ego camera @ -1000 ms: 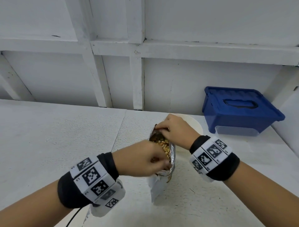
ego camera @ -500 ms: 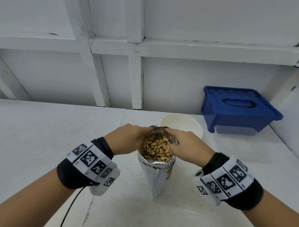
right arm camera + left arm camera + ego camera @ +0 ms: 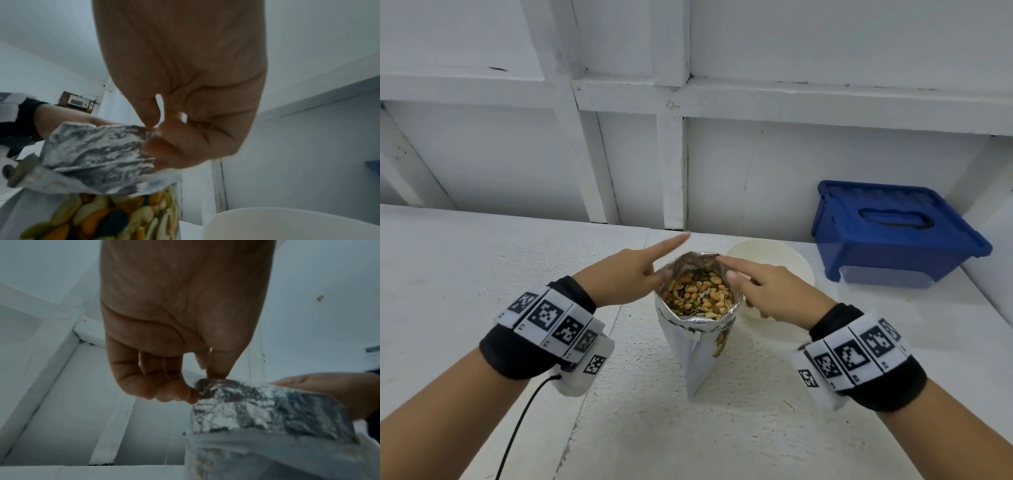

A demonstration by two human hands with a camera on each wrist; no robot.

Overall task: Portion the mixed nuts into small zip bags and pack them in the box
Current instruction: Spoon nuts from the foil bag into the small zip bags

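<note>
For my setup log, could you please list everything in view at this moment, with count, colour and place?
Nut bag: one, white outside with foil lining, standing open at the table's middle, rim folded down.
Mixed nuts: many, tan and brown, inside the bag.
Bowl: one, cream, just behind and right of the bag.
Box: one, blue lid on a clear base, far right by the wall, lid on.
Table: one, white, under everything.
Wall: white panels with beams, behind the table.
Wrist bands: two, black with black-and-white markers, one on each wrist.
Left hand: pinches the bag's left rim, index finger pointing out.
Right hand: pinches the bag's right rim.
</note>
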